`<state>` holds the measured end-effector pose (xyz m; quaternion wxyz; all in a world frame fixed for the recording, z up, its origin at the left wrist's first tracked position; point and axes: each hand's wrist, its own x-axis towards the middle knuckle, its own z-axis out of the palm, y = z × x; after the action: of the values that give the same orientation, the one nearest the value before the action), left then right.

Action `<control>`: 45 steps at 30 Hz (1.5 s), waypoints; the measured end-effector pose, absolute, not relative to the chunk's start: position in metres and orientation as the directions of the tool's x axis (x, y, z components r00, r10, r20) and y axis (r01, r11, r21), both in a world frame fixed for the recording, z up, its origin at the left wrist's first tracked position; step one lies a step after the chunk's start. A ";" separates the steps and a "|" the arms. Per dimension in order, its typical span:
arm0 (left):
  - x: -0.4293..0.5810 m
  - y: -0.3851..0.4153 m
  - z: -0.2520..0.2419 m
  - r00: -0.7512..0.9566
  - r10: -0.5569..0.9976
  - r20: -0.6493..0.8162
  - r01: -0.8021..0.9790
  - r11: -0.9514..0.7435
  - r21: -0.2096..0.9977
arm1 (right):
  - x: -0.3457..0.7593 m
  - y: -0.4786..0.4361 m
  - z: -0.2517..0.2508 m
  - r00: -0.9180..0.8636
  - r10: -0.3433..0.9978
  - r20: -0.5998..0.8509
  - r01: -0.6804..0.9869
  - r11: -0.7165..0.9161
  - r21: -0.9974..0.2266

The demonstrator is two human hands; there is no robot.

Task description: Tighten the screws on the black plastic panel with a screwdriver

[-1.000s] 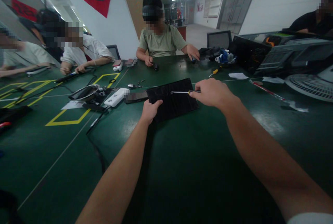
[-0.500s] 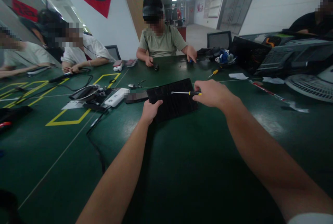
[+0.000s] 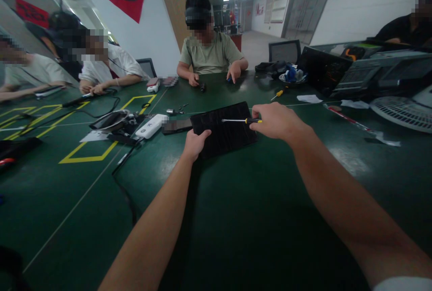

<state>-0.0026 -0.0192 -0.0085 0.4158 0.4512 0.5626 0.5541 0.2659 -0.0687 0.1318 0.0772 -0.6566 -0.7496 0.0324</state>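
Note:
My left hand (image 3: 195, 143) grips the left edge of a flat black rectangular panel (image 3: 229, 140), its thumb lying on top. The panel is tilted above the green table, and its exact kind cannot be made out. In my right hand (image 3: 275, 120) is a screwdriver (image 3: 236, 121) with a black and yellow handle, held by closed fingers. Its metal shaft points left across the panel, the tip over the panel's upper middle; whether it touches is unclear. Just left of the panel lies a dark phone-like slab (image 3: 176, 126), partly blurred out.
A white power bank (image 3: 151, 126) and cables lie to the left. Small metal parts (image 3: 171, 111) sit behind the panel. Another yellow screwdriver (image 3: 279, 94) lies at the back right, near a white fan (image 3: 405, 113). Across the table (image 3: 236, 219) sits a co-worker (image 3: 211, 52); others sit left and right.
My hands, the panel and the screwdriver look unmoved. Across the table, the co-worker's hand on the right of the picture has shifted left with a small blue item.

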 end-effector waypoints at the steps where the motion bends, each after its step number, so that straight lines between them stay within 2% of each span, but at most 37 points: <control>1: -0.002 -0.020 -0.008 -0.245 0.969 0.033 0.046 -0.022 0.999 | 0.266 -0.069 0.132 -0.124 0.990 0.071 0.979 0.134 -0.154; 24: -0.003 -0.018 -0.010 -0.241 0.970 0.039 0.052 -0.027 0.998 | 0.265 -0.070 0.135 -0.102 0.991 0.086 0.979 0.115 -0.167; 29: -0.004 -0.018 -0.011 -0.226 0.973 0.042 0.039 -0.034 0.999 | 0.264 -0.071 0.136 -0.107 0.991 0.081 0.985 0.117 -0.128; 39: 0.000 -0.020 -0.007 -0.246 0.968 0.038 0.045 -0.028 0.999 | 0.264 -0.068 0.134 -0.122 0.993 -0.002 0.984 0.121 -0.128; 45: 0.000 -0.021 -0.006 -0.246 0.969 0.028 0.036 -0.020 0.999 | 0.265 -0.068 0.132 -0.117 0.992 0.052 0.982 0.123 -0.143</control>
<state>-0.0001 -0.0214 -0.0056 0.4195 0.4482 0.5605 0.5559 0.2652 -0.0685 0.1321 0.0671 -0.6611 -0.7464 0.0366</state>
